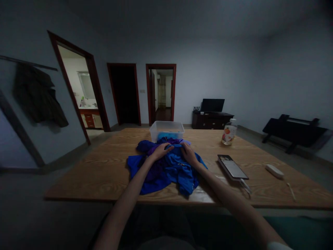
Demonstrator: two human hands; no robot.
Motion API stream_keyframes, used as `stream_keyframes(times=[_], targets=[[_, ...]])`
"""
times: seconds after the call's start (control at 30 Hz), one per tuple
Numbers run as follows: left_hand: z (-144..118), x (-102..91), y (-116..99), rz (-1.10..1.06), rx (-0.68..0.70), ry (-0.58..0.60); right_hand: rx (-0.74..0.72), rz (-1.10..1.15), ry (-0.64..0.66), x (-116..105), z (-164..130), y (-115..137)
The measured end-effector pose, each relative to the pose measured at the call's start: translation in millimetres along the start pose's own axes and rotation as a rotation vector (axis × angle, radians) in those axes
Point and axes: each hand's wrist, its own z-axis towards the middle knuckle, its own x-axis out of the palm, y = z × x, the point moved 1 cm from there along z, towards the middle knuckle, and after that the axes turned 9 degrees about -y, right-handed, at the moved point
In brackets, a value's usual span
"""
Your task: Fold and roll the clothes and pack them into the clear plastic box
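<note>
Arranging, we judge, a blue garment (178, 170) atop other clothes (154, 184) on our side of the clear bin (154, 133), our left hand (160, 151) and right hand (190, 155) touch its bin-side edge, apart, grip unclear, the next move likely calling for a firm pinch.

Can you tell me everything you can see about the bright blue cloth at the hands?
The bright blue cloth looks soft and thin, maybe a piece of clothing, with tiny light marks on it. It lies crumpled on the wooden table, partly over darker blue and purple cloth. The left hand and right hand touch its far part; whether they pinch it is hard to tell. Folds hide its full shape.
</note>
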Motion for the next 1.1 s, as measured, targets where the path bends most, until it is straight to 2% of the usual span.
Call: stream_keyframes(times=[0.1,0.17,0.3,0.47,0.57,0.63,0.73,0.9,0.97,1.1], targets=[[-1,1.1,2,-0.037,0.000,0.090,0.074,0.060,-0.079,-8,4,1],[2,3.1,8,-0.092,-0.024,0.089,0.072,0.082,-0.089,-14,8,5],[14,3.5,22,-0.270,-0.107,-0.037,0.008,0.021,-0.029,-23,11,19],[19,-6.4,31,-0.629,-0.335,-0.253,-0.157,-0.142,0.095,-34,14,22],[14,-11.1,30,-0.908,-0.482,-0.311,-0.197,-0.191,0.119,-41,18,14],[11,-13.7,26,-1.008,-0.548,-0.311,-0.179,-0.239,0.118,-46,21,9],[9,-17.8,20,-1.013,-0.560,-0.275,-0.061,-0.337,0.084,-54,24,2],[7,-22.1,17,-0.965,-0.560,-0.249,0.164,-0.468,-0.055,-62,25,-4],[8,-21.8,18,-0.968,-0.570,-0.238,0.189,-0.469,-0.067,-59,23,-4],[9,-19.9,22,-0.985,-0.600,-0.213,0.167,-0.444,0.027,-45,16,-1]])
